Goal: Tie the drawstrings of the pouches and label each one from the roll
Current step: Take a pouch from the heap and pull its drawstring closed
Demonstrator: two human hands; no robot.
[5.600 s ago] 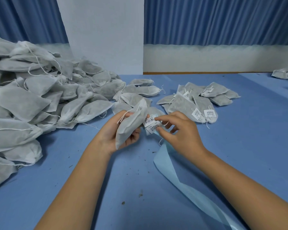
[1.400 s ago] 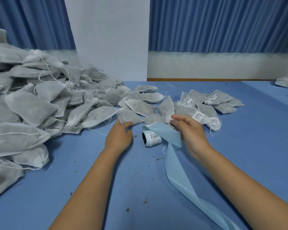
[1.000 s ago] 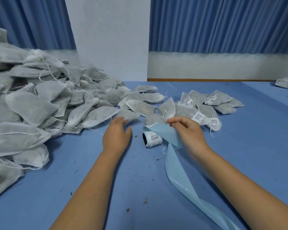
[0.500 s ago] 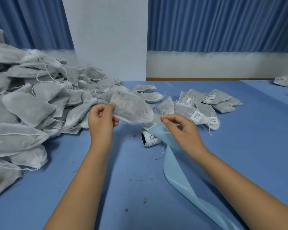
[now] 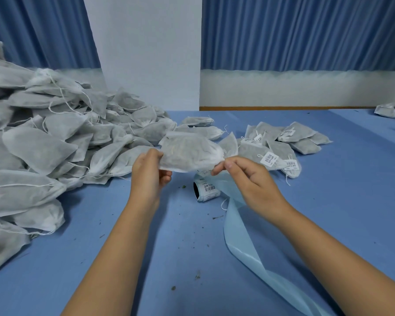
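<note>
head | left hand grips pouch at its left end | right hand pinches its right end | pouch held off table, spanning both sets of fingers | label roll lies below right fingertips

Pouch is grey-white, table blue (roll barcoded)
</note>
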